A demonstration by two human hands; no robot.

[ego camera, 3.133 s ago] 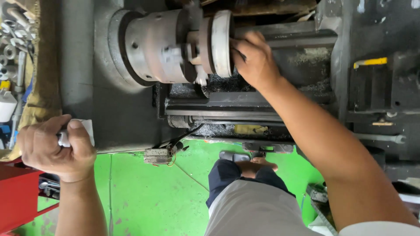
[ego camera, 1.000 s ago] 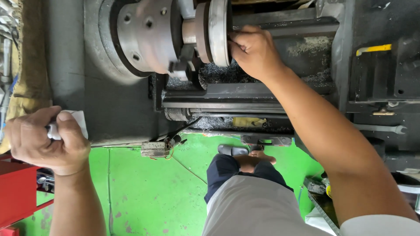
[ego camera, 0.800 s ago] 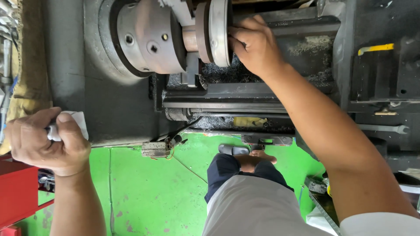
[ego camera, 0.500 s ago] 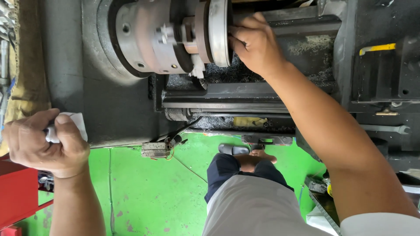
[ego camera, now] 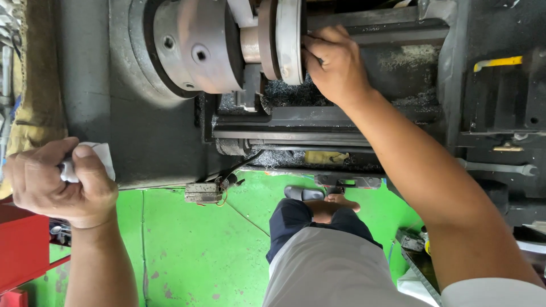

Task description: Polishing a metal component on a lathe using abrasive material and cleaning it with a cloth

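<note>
Grey metal fills the top of the frame: a big lathe [ego camera: 142,136] with a fat round chuck [ego camera: 193,45] at the upper left of the middle. Just beside the chuck, toward the right, sits a flat metal disc [ego camera: 287,40], standing on its edge, pale and a bit shiny, with small worn spots on its rim. A short, thinner, duller neck joins it to the chuck.

The right hand [ego camera: 335,68] is at the top middle of the frame, its fingers curled and pressed against the right face of the disc. I cannot tell if the fingers wrap around anything behind it. The arm runs down to the lower right and hides part of the machine bed.

Under the disc lie dark metal chips [ego camera: 284,94] and long grey rails [ego camera: 290,135]. A yellow handle [ego camera: 497,62] shows at the upper right, and a wrench [ego camera: 495,167] lies on the dark part at the right edge.

The left hand [ego camera: 57,182] is at the left edge, closed in a tight fist around a white handle [ego camera: 102,159], thumb on top. A red box [ego camera: 23,250] sits below it in the lower left corner. The floor [ego camera: 187,256] is bright green with pink spots. A small metal box with wires [ego camera: 203,192] rests at the foot of the lathe. The person's foot in a sandal [ego camera: 318,199] stands on the floor at the lower middle.
</note>
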